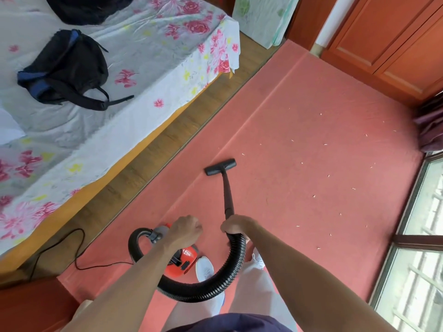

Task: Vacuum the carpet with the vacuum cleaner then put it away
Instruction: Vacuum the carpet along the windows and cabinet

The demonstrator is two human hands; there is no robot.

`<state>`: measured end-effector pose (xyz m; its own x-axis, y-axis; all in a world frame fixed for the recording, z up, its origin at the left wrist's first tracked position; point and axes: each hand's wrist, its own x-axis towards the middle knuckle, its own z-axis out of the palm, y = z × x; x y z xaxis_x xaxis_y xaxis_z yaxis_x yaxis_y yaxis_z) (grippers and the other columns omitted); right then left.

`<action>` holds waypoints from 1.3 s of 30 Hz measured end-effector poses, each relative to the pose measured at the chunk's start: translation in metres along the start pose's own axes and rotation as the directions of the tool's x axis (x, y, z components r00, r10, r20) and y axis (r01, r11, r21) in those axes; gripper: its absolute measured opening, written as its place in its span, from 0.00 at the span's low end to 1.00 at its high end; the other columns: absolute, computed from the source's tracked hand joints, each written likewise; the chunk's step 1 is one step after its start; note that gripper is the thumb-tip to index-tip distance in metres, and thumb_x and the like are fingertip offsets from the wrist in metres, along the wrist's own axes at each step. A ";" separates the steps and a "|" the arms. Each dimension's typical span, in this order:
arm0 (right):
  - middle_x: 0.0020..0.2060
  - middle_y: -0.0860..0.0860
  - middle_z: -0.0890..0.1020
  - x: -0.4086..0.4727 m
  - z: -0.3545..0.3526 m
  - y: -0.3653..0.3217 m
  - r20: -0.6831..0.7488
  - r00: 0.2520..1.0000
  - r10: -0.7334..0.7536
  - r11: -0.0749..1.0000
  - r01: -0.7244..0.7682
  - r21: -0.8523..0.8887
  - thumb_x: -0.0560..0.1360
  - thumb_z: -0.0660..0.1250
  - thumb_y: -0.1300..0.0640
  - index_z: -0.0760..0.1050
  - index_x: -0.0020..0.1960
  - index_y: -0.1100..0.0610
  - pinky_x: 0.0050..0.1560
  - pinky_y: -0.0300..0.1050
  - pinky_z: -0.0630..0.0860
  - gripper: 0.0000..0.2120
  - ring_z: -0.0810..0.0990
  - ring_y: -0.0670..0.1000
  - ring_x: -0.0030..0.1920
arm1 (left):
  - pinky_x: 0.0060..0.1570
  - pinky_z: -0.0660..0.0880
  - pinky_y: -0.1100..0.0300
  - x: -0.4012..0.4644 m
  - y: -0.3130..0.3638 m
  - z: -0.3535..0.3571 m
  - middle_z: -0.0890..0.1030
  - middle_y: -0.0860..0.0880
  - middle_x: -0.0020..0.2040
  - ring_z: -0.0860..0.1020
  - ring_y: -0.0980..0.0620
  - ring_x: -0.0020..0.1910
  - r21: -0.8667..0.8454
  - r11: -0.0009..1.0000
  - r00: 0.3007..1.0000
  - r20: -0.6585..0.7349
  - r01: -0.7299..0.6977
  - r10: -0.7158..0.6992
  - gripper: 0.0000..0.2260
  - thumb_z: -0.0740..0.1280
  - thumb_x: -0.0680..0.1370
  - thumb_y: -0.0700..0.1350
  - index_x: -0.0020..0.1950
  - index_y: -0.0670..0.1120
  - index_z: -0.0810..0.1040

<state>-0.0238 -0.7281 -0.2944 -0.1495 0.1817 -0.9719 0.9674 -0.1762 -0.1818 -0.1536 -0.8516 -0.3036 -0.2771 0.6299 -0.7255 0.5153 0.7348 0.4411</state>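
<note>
A small red vacuum cleaner (185, 258) stands on the pink carpet (311, 164) at my feet. Its black ribbed hose (215, 281) loops round to a black wand (227, 192). The flat floor nozzle (220, 167) lies on the carpet ahead. My right hand (236, 225) grips the top of the wand where the hose joins it. My left hand (185, 230) hangs above the vacuum body with curled fingers and holds nothing that I can see. Several small white scraps (327, 176) lie scattered over the carpet to the right of the nozzle.
A bed (134, 75) with a floral sheet and a black backpack (64, 70) fills the left. The black power cord (79, 248) runs over the wood floor strip beside it. A wooden wardrobe (388, 44) stands at the far right, and a window (417, 248) at the right.
</note>
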 end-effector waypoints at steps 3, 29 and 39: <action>0.36 0.59 0.78 -0.002 0.004 -0.003 0.038 0.999 0.002 1.000 -0.002 0.000 0.76 0.55 0.62 0.66 0.57 0.68 0.35 0.48 0.79 0.13 0.80 0.56 0.34 | 0.35 0.73 0.52 -0.002 -0.014 -0.006 0.75 0.45 0.35 0.72 0.50 0.32 0.000 1.000 0.999 -0.029 0.016 -0.016 0.09 0.62 0.78 0.43 0.41 0.40 0.75; 0.40 0.59 0.73 -0.023 0.010 0.019 0.049 0.999 0.011 0.918 -0.030 0.395 0.80 0.59 0.61 0.61 0.61 0.63 0.27 0.44 0.78 0.13 0.77 0.52 0.28 | 0.36 0.73 0.53 -0.013 -0.005 -0.017 0.77 0.44 0.38 0.73 0.50 0.34 -0.002 1.000 0.998 -0.068 -0.001 0.001 0.06 0.60 0.79 0.42 0.43 0.44 0.75; 0.31 0.56 0.70 -0.071 0.096 0.074 -0.061 0.989 0.134 0.223 0.030 0.974 0.77 0.63 0.65 0.69 0.46 0.65 0.25 0.44 0.75 0.03 0.72 0.52 0.19 | 0.43 0.78 0.49 -0.016 0.060 0.023 0.84 0.41 0.42 0.82 0.42 0.38 -0.009 0.994 0.987 0.112 -0.111 0.111 0.09 0.61 0.74 0.41 0.42 0.39 0.78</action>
<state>0.0391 -0.8475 -0.2530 -0.0057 0.2152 -0.9766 0.0123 -0.9765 -0.2152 -0.0996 -0.8237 -0.2777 -0.1256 0.6758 -0.7264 0.5354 0.6625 0.5238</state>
